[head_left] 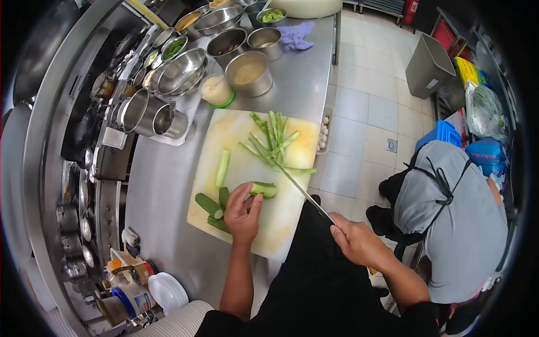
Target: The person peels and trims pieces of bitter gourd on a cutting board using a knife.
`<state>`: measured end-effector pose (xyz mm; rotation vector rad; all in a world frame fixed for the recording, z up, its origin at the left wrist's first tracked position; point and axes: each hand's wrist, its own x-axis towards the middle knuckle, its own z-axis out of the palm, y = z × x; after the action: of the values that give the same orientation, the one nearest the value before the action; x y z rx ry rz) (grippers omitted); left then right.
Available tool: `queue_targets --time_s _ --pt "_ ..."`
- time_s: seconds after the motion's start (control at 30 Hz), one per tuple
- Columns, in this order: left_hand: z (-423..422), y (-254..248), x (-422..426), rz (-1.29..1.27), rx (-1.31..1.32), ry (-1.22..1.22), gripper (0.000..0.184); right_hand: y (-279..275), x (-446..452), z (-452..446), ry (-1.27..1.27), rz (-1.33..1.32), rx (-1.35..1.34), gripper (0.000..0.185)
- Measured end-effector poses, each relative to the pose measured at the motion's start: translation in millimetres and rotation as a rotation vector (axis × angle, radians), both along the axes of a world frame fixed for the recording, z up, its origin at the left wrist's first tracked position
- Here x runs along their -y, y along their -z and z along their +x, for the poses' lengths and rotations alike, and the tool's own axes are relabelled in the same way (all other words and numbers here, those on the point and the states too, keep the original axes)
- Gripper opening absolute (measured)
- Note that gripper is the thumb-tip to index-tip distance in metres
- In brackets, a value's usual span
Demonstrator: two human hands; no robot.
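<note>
A pale cutting board [224, 140] lies on the steel table. My left hand [243, 216] is over its near part, fingers curved and apart, beside a green vegetable piece [264, 190]; whether the fingertips touch it, I cannot tell. Several dark green pieces [209, 205] lie just left of that hand. My right hand [353, 238] grips the handle of a long knife [303, 192], its blade tip at the pile of green strips [275, 140]. A peeled light green piece [223, 168] rests alone on the board's left side.
Metal bowls and pots [249, 73], a green-based tub [217, 91] and a purple cloth [296, 36] stand beyond the board. Eggs in a container [324, 135] are at the right edge. A person in a grey apron [466, 224] bends at the right. Plates [168, 292] sit lower left.
</note>
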<state>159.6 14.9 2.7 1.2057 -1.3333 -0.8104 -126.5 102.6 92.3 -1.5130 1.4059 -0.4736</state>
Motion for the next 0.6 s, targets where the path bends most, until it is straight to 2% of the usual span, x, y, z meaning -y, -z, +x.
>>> queue_targets --time_s 0.13,0.17,0.33,0.6 --pt "-3.2 -0.9 2.6 -0.029 0.043 0.042 0.036 -19.2 -8.6 13.0 0.076 -0.015 0.039 0.031" --pt "-3.8 -3.7 2.9 -0.032 0.061 0.043 0.035 -19.2 -13.7 13.1 0.026 -0.109 -0.011 0.036" --pt "-7.3 -11.7 4.6 -0.029 0.119 0.068 0.034 -47.0 -26.8 18.7 -0.020 -0.112 -0.140 0.047" --pt "-12.3 -14.0 5.2 -0.116 0.196 0.093 0.032 -57.3 -42.8 25.9 -0.043 -0.100 -0.280 0.051"
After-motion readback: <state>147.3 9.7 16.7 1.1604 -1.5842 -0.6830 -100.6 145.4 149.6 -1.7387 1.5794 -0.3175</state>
